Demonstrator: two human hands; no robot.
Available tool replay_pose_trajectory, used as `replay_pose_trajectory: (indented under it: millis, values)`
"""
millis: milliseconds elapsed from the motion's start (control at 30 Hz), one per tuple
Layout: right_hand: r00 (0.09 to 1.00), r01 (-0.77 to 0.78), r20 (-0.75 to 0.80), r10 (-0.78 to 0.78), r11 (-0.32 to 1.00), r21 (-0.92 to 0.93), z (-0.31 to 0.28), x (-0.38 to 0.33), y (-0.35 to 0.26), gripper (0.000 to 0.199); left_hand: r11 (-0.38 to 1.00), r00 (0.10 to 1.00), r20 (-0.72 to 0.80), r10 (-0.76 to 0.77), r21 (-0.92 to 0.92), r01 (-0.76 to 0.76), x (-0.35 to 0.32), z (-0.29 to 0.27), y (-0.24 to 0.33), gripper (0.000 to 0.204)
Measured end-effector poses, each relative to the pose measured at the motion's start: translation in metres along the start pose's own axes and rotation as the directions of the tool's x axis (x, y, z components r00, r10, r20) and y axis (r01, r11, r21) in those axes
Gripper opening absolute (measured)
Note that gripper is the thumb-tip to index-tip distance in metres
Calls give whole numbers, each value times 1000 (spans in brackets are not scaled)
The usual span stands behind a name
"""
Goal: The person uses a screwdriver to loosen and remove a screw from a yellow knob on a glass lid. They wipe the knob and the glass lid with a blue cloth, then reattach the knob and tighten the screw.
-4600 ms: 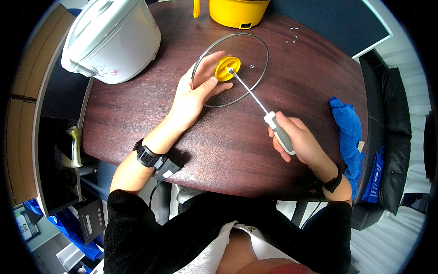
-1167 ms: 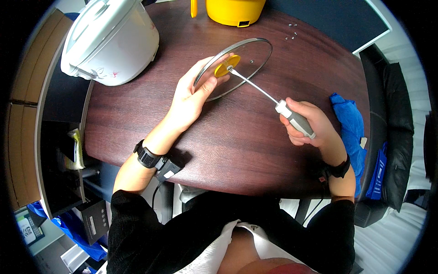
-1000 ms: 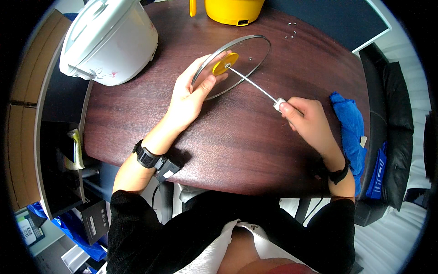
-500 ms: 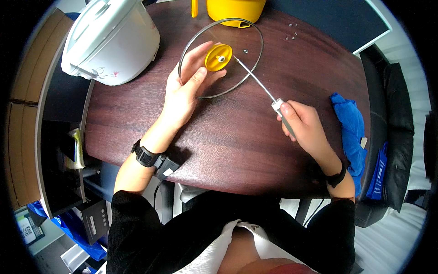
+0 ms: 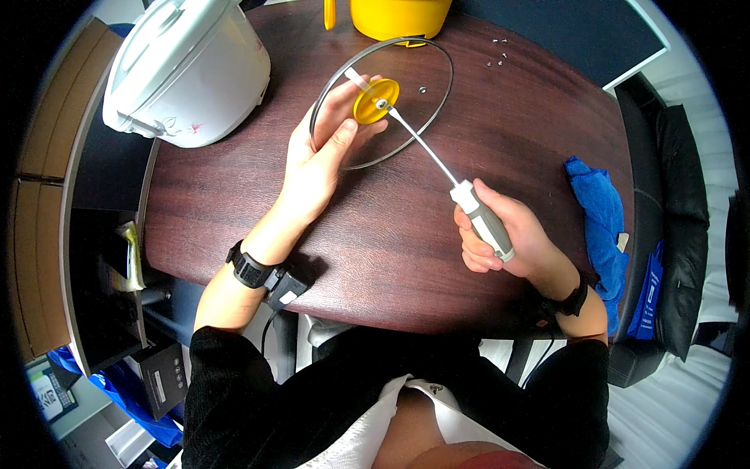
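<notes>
My left hand (image 5: 322,156) holds up a round glass lid (image 5: 418,70) with a dark rim, tilted above the table. A yellow round knob (image 5: 367,105) at the lid's middle lies between its thumb and fingers. At the knob's centre is a small pale metal piece (image 5: 381,103). In my right hand (image 5: 522,234) is a screwdriver (image 5: 482,219) with a white and grey handle, fingers wrapped round it. Its shaft points up and left, and the tip meets the centre of the knob. A small nut-like metal piece (image 5: 423,90) shows just right of the knob.
A white rice cooker (image 5: 195,86) stands at the far left, and a yellow pot (image 5: 398,16) at the back. Several small screws (image 5: 500,53) lie toward the back right of the brown table (image 5: 391,258). A blue cloth (image 5: 598,211) hangs at its right edge.
My right hand has turned the screwdriver and brought its tip from just beside the knob onto the knob's centre. My left hand and the lid have shifted only slightly.
</notes>
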State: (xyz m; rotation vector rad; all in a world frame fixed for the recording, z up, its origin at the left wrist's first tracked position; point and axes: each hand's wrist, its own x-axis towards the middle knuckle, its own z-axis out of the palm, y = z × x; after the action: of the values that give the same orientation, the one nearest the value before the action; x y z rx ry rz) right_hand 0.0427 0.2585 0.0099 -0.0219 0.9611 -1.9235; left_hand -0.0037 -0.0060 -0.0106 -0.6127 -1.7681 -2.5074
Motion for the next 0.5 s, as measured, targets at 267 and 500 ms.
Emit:
replay_pose_trajectory:
  millis: [267,500]
  values:
    - [999,-21,42,17,995,100,-1,1,4,51,1000,999,35,-3,20,3,0,2,3,49]
    - [999,-23,45,19,994,111,1,1,5,51,999,1000,26,-12,44,11,-1,3,5,49]
